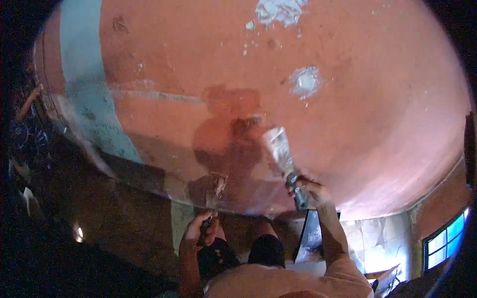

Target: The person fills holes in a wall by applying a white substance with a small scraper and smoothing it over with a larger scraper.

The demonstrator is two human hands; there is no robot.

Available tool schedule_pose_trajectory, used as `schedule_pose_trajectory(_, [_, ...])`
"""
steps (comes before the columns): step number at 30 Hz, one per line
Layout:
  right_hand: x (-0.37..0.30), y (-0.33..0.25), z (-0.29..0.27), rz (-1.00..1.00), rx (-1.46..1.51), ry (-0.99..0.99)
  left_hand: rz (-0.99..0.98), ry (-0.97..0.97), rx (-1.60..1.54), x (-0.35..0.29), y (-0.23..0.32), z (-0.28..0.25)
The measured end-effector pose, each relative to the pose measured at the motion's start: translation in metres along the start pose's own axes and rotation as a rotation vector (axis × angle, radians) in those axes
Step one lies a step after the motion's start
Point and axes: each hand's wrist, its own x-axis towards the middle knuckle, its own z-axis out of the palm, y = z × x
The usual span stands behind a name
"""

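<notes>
My right hand (314, 191) grips the dark handle of a putty knife (279, 147). Its wide blade, smeared with whitish filler, points up toward the orange-red wall (367, 114); whether it touches the wall I cannot tell. Lower and to the left, my left hand (206, 226) is closed around the handle of a second putty knife (218, 188), whose blade also points up and carries some pale smears. White filler patches show on the wall, one patch (305, 82) above the right knife and a larger patch (280, 11) near the top edge.
A grey-blue vertical band (82, 59) runs down the wall's left part. A dark-edged stand or board (312, 238) is beside my right forearm. Lower right is a paned window (445, 241). Dim clutter (32, 129) lies at far left, beside what looks like an arm (29, 103).
</notes>
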Motion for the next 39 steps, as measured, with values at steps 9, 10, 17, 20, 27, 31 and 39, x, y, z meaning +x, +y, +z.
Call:
schedule_pose_trajectory(9, [0.082,-0.090,0.071,-1.143,-1.607,0.476,0.112,-0.064,-0.064,0.008,0.002,-0.012])
schedule_pose_trajectory(10, [0.091,-0.094,0.079,-1.156,-1.614,0.515,0.108,-0.098,-0.122,0.009,0.000,-0.014])
schedule_pose_trajectory(17, [0.127,-0.123,0.078,-1.153,-1.839,0.630,0.133,-0.084,-0.134,0.005,-0.009,-0.021])
schedule_pose_trajectory(20, [0.127,-0.128,0.086,-1.091,-1.882,0.665,0.130,-0.099,-0.164,0.000,-0.004,-0.015])
schedule_pose_trajectory(27, [0.137,-0.133,0.088,-1.235,-1.896,0.650,0.135,-0.067,-0.176,0.007,-0.015,-0.020])
schedule_pose_trajectory(31, [0.140,-0.137,0.084,-1.198,-1.928,0.676,0.131,-0.086,-0.119,0.010,-0.011,-0.017])
schedule_pose_trajectory(39, [0.144,-0.136,0.084,-1.216,-1.914,0.694,0.132,-0.084,-0.099,0.008,-0.008,-0.010])
